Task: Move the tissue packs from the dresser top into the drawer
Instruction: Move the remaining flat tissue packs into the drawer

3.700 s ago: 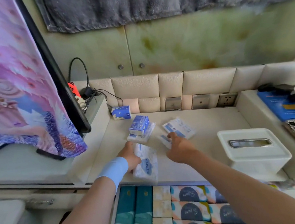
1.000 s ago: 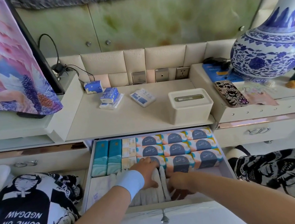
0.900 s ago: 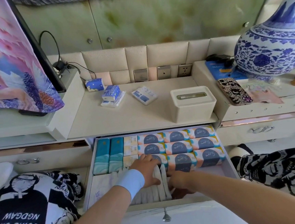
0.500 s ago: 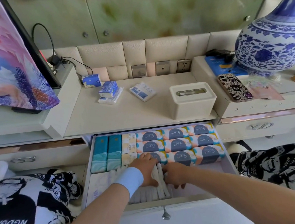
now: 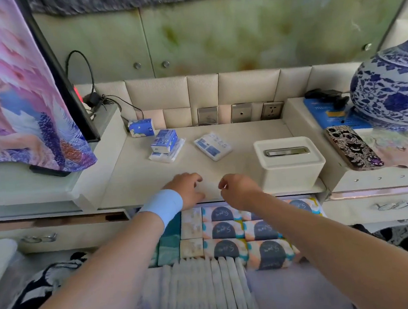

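Three lots of tissue packs lie on the dresser top (image 5: 136,182): a blue pack (image 5: 141,127) at the back left, a blue pack stacked on a flat white one (image 5: 164,141), and a flat blue-and-white pack (image 5: 212,146) in the middle. My left hand (image 5: 187,189), with a light blue wristband, and my right hand (image 5: 236,188) hover over the front edge of the top, fingers loosely curled, holding nothing. Below them the open drawer (image 5: 322,208) holds rows of patterned packs and a row of white packs (image 5: 210,291) standing on edge.
A white tissue box (image 5: 290,164) stands on the right of the dresser top. A patterned phone (image 5: 354,147) and a blue-and-white vase (image 5: 392,91) sit on the raised right shelf. A screen under a pink cloth (image 5: 20,91) stands at left, with cables behind.
Both hands have left the white packs in the drawer and risen to the front edge of the dresser top. The view has tilted up and moved closer.
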Motion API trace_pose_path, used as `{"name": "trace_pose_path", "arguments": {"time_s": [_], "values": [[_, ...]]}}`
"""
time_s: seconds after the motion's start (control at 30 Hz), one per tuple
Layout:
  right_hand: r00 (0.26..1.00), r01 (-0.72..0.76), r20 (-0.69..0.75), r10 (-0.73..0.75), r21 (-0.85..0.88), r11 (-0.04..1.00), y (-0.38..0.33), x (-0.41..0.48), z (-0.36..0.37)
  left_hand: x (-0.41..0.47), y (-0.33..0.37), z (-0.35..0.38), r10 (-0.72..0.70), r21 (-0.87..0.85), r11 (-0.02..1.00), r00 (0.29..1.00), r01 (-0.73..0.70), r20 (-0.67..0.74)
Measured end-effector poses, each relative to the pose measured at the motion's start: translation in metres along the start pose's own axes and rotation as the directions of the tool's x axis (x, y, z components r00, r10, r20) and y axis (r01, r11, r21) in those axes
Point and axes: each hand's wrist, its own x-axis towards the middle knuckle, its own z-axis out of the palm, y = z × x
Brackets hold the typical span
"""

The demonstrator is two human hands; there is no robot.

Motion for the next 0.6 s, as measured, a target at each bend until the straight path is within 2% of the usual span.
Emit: {"name": "trace_pose_path", "arguments": {"time_s": [0.07, 0.23, 0.43, 0.53, 0.6], "values": [[0.999, 0.024, -0.032, -0.024, 0.007, 1.000, -0.006, 0.026, -0.005, 0.022, -0.010, -0.018, -0.031, -0.028, 0.999, 0.998, 0.029, -0.051], [0.995, 0.051, -0.080, -0.063, -0.153, 0.987, -0.017, 0.094, -0.007, 0.082, -0.053, -0.044, -0.137, -0.060, 0.990, 0.972, 0.128, -0.193], [0.988, -0.004, -0.146, -0.054, -0.369, 0.930, -0.027, 0.177, 0.004, 0.158, -0.099, -0.069, -0.237, -0.119, 0.971, 0.851, 0.205, -0.468], [0.992, -0.005, -0.119, -0.041, -0.364, 0.932, -0.028, 0.210, 0.013, 0.187, -0.117, -0.073, -0.257, -0.092, 0.966, 0.859, 0.241, -0.443], [0.991, 0.012, -0.120, -0.060, -0.369, 0.929, -0.029, 0.226, 0.016, 0.202, -0.121, -0.073, -0.312, -0.133, 0.950, 0.888, 0.283, -0.338]]}}
